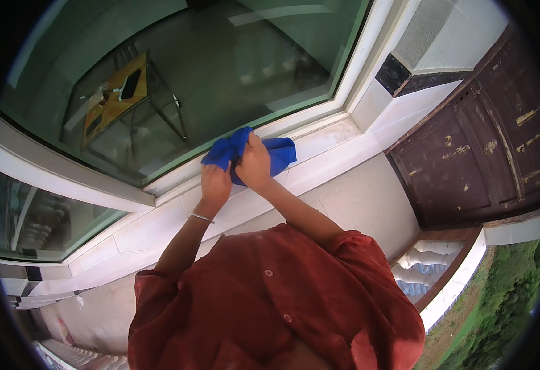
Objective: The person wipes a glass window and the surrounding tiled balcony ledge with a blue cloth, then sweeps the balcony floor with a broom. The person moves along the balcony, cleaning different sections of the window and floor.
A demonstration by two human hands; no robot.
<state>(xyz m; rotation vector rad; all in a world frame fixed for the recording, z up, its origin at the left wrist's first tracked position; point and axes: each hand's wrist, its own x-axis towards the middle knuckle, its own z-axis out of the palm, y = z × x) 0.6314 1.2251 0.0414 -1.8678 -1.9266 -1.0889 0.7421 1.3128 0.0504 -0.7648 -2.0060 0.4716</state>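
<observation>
A bright blue cloth (280, 154) is bunched up between my two hands, just above the white window ledge (328, 137). My left hand (216, 184) grips the cloth's left part, with a thin bracelet on that wrist. Gathered around its middle, my right hand (254, 163) has the fingers closed, and a loose flap spreads out to the right of it. Some of the fingers are hidden by the folds and by the backs of my hands. Right behind the cloth stands a large window pane (233, 80) in a white frame.
Through the glass shows a wooden-topped table (119, 98) with small items on it. A worn dark brown door (486, 135) stands at the right. White balusters (427, 262) and greenery (504, 302) lie at the lower right. The window's white mullion (66, 169) runs along the left.
</observation>
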